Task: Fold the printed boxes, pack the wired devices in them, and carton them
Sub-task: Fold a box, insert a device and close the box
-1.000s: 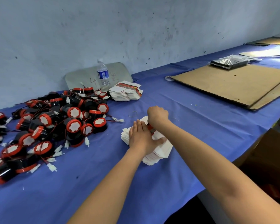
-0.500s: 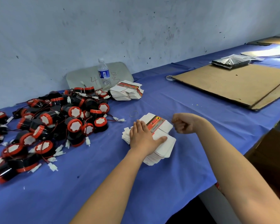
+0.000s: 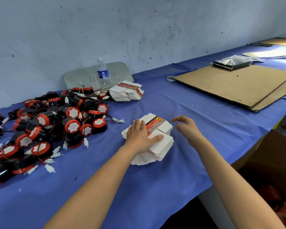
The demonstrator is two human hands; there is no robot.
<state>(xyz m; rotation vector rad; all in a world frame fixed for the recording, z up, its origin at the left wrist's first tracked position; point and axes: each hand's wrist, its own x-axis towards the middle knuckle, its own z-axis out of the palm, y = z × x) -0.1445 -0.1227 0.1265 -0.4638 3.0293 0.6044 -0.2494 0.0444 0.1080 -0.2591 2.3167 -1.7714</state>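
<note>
A blue cloth is covering the bench, which is running along a scuffed grey wall. Flattened cardboard is lying at the upper right with a dark plastic bag on its far edge. A water bottle is standing at the wall.

The stack of flat printed boxes is sitting at the centre of the frame, white with a red and grey printed strip. The left hand is pressing flat on it, fingers straight and thumb spread. The right hand is hovering just right of the stack, fingers loosely spread and holding nothing. A second stack is lying beside the bottle. The black and red wired devices are piled at the left, white plugs trailing. A rubber band is lying just above the near stack.

The right fingertips are blurring. The brown carton at the lower right is cut off by the frame, its contents unclear.
</note>
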